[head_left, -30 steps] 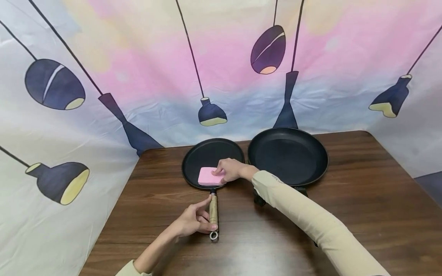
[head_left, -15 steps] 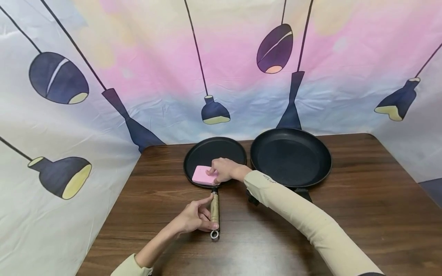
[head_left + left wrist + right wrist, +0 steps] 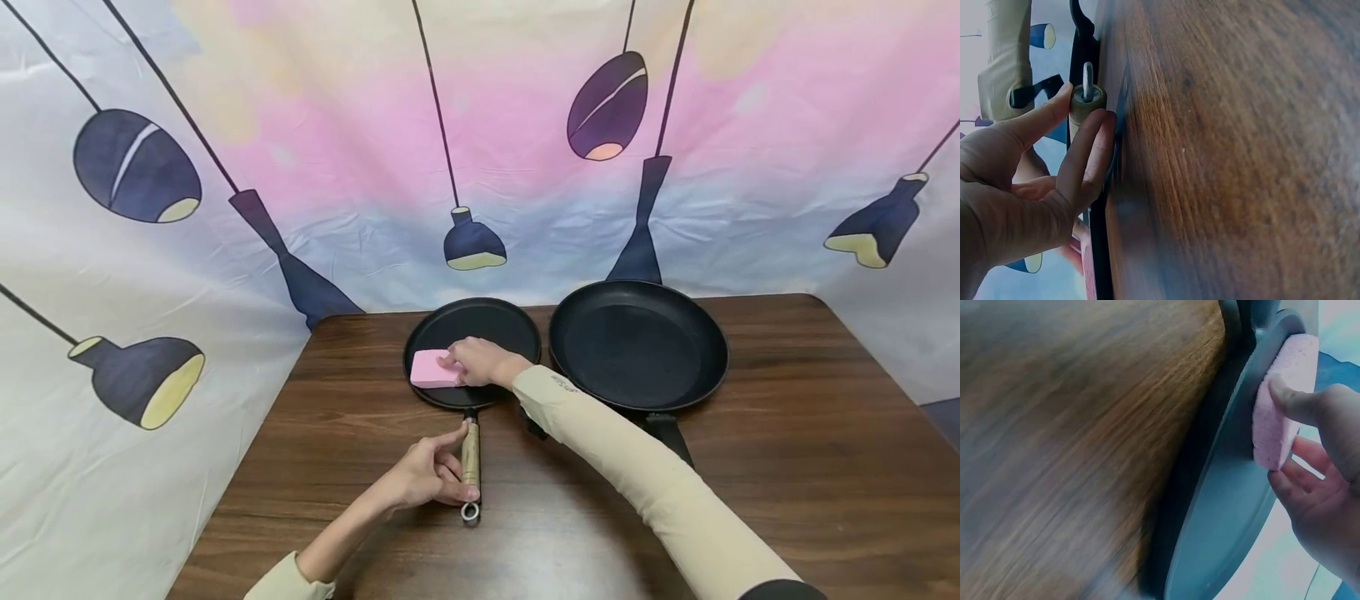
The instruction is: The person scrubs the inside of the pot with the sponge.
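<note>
A flat black pan point(image 3: 502, 327) with a low rim lies on the wooden table, its wood-toned handle point(image 3: 471, 457) pointing towards me. My left hand point(image 3: 420, 477) pinches this handle from the left, thumb on one side and fingers on the other; the left wrist view shows the metal ring point(image 3: 1088, 81) at its end. Over the pan's left part, my right hand point(image 3: 483, 362) holds a pink sponge point(image 3: 429, 370) flat against the cooking surface. In the right wrist view, the thumb point(image 3: 1294, 403) presses on the sponge point(image 3: 1294, 359) and the fingers grip its far edge.
A larger, deeper black frying pan point(image 3: 637, 342) stands close to the right of the flat one. Its black handle point(image 3: 667, 437) runs forward, partly behind my right sleeve point(image 3: 637, 483). Behind the table point(image 3: 810, 433) hangs a backdrop point(image 3: 360, 150) printed with lamps.
My right hand has slid the sponge leftward and slightly away across the flat pan. The left hand keeps its pinch on the handle. The head view has shifted a little.
</note>
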Available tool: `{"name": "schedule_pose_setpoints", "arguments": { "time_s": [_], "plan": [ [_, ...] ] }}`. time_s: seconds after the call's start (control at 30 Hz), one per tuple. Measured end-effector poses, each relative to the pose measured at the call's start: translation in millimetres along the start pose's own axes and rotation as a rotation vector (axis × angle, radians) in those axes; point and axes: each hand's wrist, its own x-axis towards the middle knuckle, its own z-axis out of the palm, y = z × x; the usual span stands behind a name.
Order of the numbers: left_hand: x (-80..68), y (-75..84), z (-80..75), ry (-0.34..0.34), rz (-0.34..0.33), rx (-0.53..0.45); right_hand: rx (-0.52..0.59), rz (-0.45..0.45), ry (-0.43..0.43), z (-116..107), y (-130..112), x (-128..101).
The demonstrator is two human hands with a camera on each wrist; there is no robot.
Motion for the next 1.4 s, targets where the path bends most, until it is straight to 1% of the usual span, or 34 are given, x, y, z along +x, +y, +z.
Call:
{"name": "schedule_pose_setpoints", "arguments": {
  "time_s": [0.13,0.27,0.37,0.53,0.67,0.77,0.87,1.0,1.17,1.27,1.3,1.4],
  "plan": [
    [-1.2,-0.6,1.4,-0.001,-0.006,-0.001,-0.011,0.024,0.013,3.4,-0.4,10.2],
    [-3.2,-1.6,2.1,-0.005,0.005,0.022,0.001,0.034,0.034,5.9,4.1,18.2],
    [-4.7,-1.5,2.3,0.0,0.02,0.034,0.041,0.029,0.06,5.6,10.3,23.6],
    [-6.9,-0.8,3.7,0.005,0.03,0.013,0.121,0.046,0.1,1.2,19.0,31.0],
    [-9.9,-1.6,3.3,0.01,0.031,0.016,0.168,0.038,0.104,-2.7,21.4,34.3],
    [-12.7,-2.9,1.7,0.012,0.024,0.017,0.179,0.026,0.108,-3.5,23.0,36.3],
    [-14.6,-4.0,-0.3,0.009,0.008,0.0,0.141,0.041,0.125,-1.9,26.5,38.6],
    [-14.4,-4.2,-1.3,0.01,0.006,0.0,0.092,0.13,0.157,-0.4,33.2,40.0],
    [-12.5,-3.4,-1.1,0.026,0.024,0.041,0.088,0.229,0.162,-2.9,41.6,40.9],
    [-10.1,-3.0,-1.4,0.028,0.023,0.042,0.04,0.257,0.172,-5.6,51.9,40.3],
    [-8.8,-3.0,-1.6,0.026,0.023,0.042,0.003,0.246,0.197,-2.0,62.5,42.9],
    [-3.8,-3.3,-1.9,0.026,0.03,0.044,-0.04,0.271,0.209,-7.2,76.2,36.2]
  ]
}}
